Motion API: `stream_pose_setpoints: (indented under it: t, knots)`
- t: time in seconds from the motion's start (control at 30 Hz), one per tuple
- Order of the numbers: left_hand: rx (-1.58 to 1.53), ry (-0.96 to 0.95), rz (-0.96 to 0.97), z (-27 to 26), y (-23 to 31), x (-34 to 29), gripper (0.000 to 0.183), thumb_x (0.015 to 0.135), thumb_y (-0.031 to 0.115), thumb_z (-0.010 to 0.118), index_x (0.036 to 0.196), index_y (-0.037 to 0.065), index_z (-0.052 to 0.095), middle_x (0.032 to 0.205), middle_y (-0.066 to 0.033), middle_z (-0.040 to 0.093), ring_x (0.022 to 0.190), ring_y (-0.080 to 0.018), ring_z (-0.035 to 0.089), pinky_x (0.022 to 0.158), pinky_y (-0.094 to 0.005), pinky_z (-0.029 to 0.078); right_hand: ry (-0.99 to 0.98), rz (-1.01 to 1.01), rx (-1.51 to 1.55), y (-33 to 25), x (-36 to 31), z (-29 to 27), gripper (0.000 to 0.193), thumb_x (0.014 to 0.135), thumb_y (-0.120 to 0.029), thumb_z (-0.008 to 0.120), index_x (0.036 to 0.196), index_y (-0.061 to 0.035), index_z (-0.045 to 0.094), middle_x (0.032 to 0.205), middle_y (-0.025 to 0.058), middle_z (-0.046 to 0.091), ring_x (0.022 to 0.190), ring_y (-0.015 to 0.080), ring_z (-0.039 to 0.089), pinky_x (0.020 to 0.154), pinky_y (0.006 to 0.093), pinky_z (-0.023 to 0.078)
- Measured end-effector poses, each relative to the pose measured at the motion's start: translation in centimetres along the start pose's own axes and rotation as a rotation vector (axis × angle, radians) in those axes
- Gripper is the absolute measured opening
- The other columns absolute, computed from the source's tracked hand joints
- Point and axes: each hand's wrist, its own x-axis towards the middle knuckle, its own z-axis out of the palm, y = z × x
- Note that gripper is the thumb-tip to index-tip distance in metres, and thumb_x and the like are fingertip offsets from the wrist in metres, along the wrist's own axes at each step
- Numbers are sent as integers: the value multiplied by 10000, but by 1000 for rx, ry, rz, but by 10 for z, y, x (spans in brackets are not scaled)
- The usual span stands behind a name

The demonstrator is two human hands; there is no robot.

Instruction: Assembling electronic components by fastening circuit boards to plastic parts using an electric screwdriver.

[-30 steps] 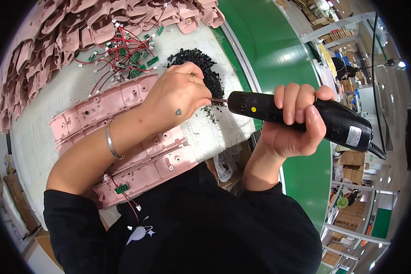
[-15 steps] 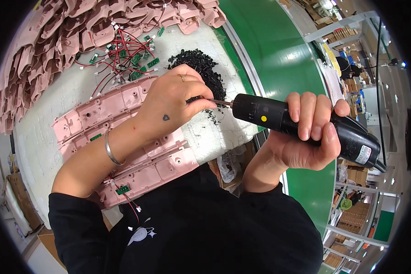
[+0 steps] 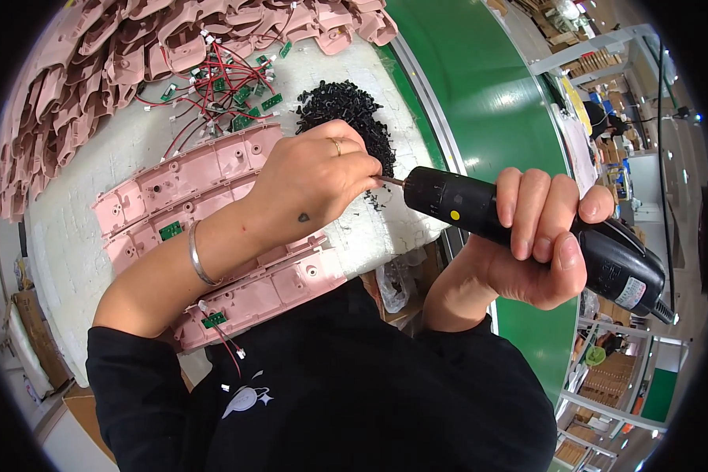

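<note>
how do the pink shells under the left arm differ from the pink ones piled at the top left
The pink shells under the arm lie flat in a row, open side up, with small green boards fitted. The piled pink shells are heaped, overlapping and tilted, no boards visible. Both share the same pink plastic and the white table.

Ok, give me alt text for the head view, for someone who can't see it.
Right hand grips a black electric screwdriver while the left hand pinches at its bit tip, above pink plastic housings on a white bench. A pile of black screws and wired green circuit boards lie behind.
</note>
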Motion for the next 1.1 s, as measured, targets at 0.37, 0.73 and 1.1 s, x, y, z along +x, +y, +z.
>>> stream_pose_setpoints:
  t: [0.37,0.73,1.1]
  knots:
    - [175,-107,-91,-9,-32,-3,194,737,235,702,867,91,691,860,-33,672,883,-238,605,709,-363,509,140,-8,22,1,-5,-5,254,775,-84,509,1028,-77,519,618,-55,415,523,53,402,617,252,371]
    - [603,-756,197,-64,-108,32,84,689,45,589,751,52,646,907,-30,666,966,-210,558,751,-326,498,151,-12,2,4,-7,-7,256,774,-78,518,1029,-77,514,613,-53,404,524,54,393,599,245,348]
    - [690,2,304,-122,-88,41,65,754,45,633,813,22,647,900,-64,634,800,-183,621,699,-292,513,201,-49,-36,4,-11,-11,297,793,-94,511,1083,-57,456,614,-23,400,506,83,392,561,265,358]
